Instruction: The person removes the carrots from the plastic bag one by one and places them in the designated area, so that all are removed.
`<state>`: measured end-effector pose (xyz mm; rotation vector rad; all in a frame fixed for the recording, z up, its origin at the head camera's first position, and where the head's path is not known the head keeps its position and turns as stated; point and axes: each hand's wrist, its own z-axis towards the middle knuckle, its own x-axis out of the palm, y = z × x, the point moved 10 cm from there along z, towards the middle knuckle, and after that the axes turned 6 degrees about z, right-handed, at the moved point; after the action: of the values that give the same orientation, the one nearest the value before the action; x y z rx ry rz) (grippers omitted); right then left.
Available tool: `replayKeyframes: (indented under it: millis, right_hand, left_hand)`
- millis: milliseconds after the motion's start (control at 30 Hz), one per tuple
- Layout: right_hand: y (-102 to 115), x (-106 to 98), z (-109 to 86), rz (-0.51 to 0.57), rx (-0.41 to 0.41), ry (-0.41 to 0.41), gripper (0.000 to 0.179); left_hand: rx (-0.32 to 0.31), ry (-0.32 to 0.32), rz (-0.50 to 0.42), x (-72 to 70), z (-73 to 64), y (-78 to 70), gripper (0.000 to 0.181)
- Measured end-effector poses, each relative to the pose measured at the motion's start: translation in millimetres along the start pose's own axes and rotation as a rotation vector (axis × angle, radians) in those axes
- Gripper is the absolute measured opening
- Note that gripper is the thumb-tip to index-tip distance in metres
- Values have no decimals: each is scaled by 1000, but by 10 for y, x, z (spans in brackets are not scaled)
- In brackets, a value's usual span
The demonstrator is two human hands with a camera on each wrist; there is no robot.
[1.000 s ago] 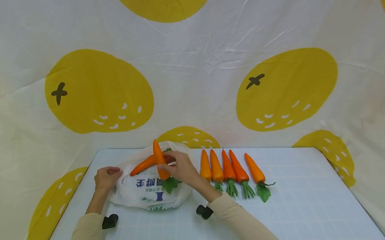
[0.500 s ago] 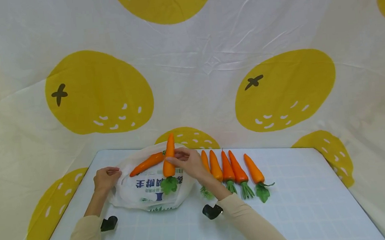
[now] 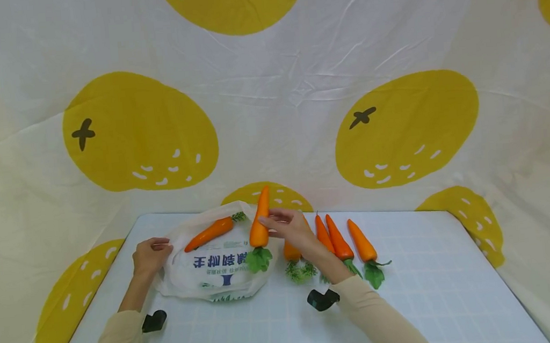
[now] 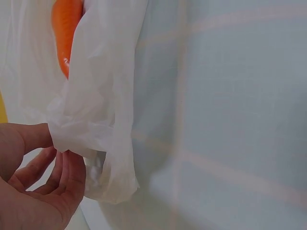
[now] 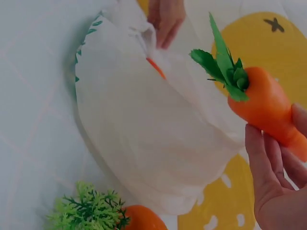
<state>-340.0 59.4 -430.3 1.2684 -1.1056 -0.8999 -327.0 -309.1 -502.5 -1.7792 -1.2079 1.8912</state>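
My left hand (image 3: 149, 255) pinches the left edge of a white plastic bag (image 3: 186, 279) printed with dark blue characters; its thumb and fingers close on the film in the left wrist view. An orange carrot (image 3: 209, 234) with a feathery green top shows at the bag, and its tip (image 4: 68, 28) pokes up behind the film. My right hand (image 3: 293, 230) grips another carrot (image 5: 268, 103) between thumb and fingers, over the bag's right side. That carrot points its tip up and away, with broad green leaves (image 3: 259, 259) hanging toward me.
To the right of the bag several carrots lie side by side on the pale checked table (image 3: 438, 277), green tops toward me. The rightmost carrot (image 3: 362, 241) lies slightly apart. My right arm covers part of the row. A fruit-print cloth (image 3: 270, 112) hangs behind the table.
My right hand has moved to the right with the leafy carrot, from over the middle of the bag to its right side, uncovering the other carrot's top. The left hand has stayed put.
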Motion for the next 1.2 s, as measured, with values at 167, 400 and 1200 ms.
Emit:
replayKeyframes:
  millis: [167,400,1200]
  right_hand:
    - [-13,-170,-42,14,23,-26,52]
    - [-20,-414,-117,1,32,-72,55]
    - [-25,-1355,-466,-76,93,-251,62]
  left_hand:
    - [-14,-4,-3,6,-7,-3,32]
    - [-12,-23,-5,-20,-36,-18,31]
    - [15,-39,-24,-30,-24,24,31]
